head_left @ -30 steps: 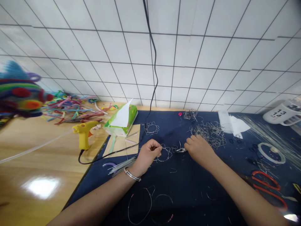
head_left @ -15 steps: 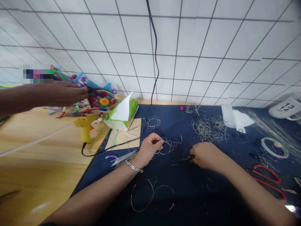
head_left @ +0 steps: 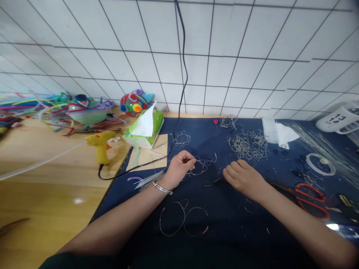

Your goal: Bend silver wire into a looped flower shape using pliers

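Note:
My left hand (head_left: 181, 167), a bangle at its wrist, pinches the edge of a thin wire flower (head_left: 206, 169) with small pink beads. To its right, my right hand (head_left: 241, 177) is palm down with curled fingers over small pliers; only the dark tip of the pliers (head_left: 217, 180) shows at the fingertips, and the handles are hidden. Bent wire pieces (head_left: 211, 160) lie between the hands. Behind my left hand rests another wire flower (head_left: 182, 139). Nearer me are two wire loops (head_left: 172, 236) with pink beads.
Tangled wire (head_left: 246, 145) lies behind my right hand. Orange-handled scissors (head_left: 312, 198) are beside my right forearm. At left stand a yellow glue gun (head_left: 101, 145), a tissue pack (head_left: 157, 127) and a decorated ball (head_left: 134, 104). A black cord (head_left: 183, 67) hangs down the wall.
Another person's arm at the left has gone from view, and the decorated ball stands on the table. My right hand has turned more palm down over the pliers.

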Demonstrator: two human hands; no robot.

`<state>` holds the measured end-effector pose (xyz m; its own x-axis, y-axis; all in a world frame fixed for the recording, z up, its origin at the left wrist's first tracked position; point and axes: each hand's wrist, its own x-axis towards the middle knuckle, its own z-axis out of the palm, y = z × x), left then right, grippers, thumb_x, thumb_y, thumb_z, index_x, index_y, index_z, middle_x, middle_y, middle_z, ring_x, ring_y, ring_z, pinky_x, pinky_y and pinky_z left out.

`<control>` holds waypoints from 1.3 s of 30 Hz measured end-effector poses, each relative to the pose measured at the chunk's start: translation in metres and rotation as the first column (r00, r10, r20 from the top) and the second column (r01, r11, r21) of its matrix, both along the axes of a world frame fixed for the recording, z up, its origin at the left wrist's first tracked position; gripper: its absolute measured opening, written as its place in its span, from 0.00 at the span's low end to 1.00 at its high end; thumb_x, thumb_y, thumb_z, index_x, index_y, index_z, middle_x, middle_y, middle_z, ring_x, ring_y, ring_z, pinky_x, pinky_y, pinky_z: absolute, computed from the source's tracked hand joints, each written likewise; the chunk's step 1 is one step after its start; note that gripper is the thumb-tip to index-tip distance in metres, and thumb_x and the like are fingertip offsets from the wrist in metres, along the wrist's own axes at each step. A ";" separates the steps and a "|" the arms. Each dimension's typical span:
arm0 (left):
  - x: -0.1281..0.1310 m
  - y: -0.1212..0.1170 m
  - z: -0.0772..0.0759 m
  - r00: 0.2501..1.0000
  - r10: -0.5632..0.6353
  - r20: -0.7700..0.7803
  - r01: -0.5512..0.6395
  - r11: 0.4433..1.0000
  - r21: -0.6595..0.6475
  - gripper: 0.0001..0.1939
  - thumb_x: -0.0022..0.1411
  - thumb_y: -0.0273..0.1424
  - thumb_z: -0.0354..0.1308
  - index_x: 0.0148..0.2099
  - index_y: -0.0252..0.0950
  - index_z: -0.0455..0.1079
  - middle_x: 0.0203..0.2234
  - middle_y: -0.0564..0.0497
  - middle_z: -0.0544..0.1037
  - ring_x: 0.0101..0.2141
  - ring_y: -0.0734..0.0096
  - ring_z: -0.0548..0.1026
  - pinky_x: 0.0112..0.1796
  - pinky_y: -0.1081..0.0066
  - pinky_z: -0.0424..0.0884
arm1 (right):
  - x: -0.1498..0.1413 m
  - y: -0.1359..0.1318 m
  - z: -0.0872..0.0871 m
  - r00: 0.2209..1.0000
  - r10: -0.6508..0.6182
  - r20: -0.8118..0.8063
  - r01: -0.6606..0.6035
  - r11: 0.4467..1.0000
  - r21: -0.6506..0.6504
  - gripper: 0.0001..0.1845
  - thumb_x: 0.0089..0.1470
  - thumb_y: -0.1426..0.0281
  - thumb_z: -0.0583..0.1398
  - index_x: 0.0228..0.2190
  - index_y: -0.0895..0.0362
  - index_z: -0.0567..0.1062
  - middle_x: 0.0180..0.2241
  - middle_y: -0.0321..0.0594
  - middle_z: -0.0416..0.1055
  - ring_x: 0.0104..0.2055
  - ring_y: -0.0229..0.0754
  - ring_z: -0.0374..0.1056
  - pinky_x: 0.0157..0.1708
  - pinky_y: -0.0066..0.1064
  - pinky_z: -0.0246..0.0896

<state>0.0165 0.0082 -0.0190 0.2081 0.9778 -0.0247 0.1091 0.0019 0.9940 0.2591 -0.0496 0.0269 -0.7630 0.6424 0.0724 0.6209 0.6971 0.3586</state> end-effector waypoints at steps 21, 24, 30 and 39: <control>0.001 0.001 0.001 1.000 -0.022 -0.012 0.022 1.000 -0.021 0.05 0.51 0.31 0.56 0.30 0.35 0.65 0.18 0.55 0.71 0.21 0.77 0.67 0.25 0.76 0.61 | -0.007 -0.008 0.024 0.772 -0.602 0.206 0.305 0.066 -0.950 0.21 0.51 0.54 0.50 0.24 0.58 0.69 0.22 0.40 0.70 0.23 0.36 0.65 0.22 0.26 0.55; -0.001 0.000 0.000 0.999 -0.030 -0.044 0.030 1.000 0.003 0.04 0.52 0.31 0.55 0.30 0.35 0.65 0.19 0.55 0.71 0.21 0.77 0.67 0.25 0.76 0.61 | -0.010 -0.014 0.017 0.662 -0.685 0.305 0.226 -0.205 -0.952 0.22 0.51 0.54 0.50 0.26 0.60 0.68 0.26 0.43 0.71 0.23 0.36 0.67 0.21 0.26 0.60; -0.006 0.000 -0.002 0.994 -0.070 -0.085 0.075 0.996 0.052 0.04 0.53 0.31 0.54 0.31 0.36 0.66 0.19 0.55 0.70 0.22 0.76 0.68 0.25 0.75 0.61 | -0.024 -0.011 0.007 0.603 -0.650 0.462 0.343 -0.312 -0.886 0.24 0.50 0.53 0.50 0.23 0.62 0.68 0.21 0.44 0.70 0.20 0.37 0.66 0.19 0.28 0.61; -0.007 0.002 -0.008 0.993 -0.063 -0.097 0.073 0.992 0.107 0.02 0.52 0.30 0.54 0.30 0.37 0.65 0.19 0.56 0.70 0.21 0.76 0.67 0.25 0.75 0.61 | -0.034 -0.010 0.007 0.595 -0.629 0.500 0.436 -0.270 -0.858 0.23 0.51 0.54 0.49 0.21 0.62 0.68 0.19 0.42 0.69 0.15 0.35 0.63 0.15 0.27 0.59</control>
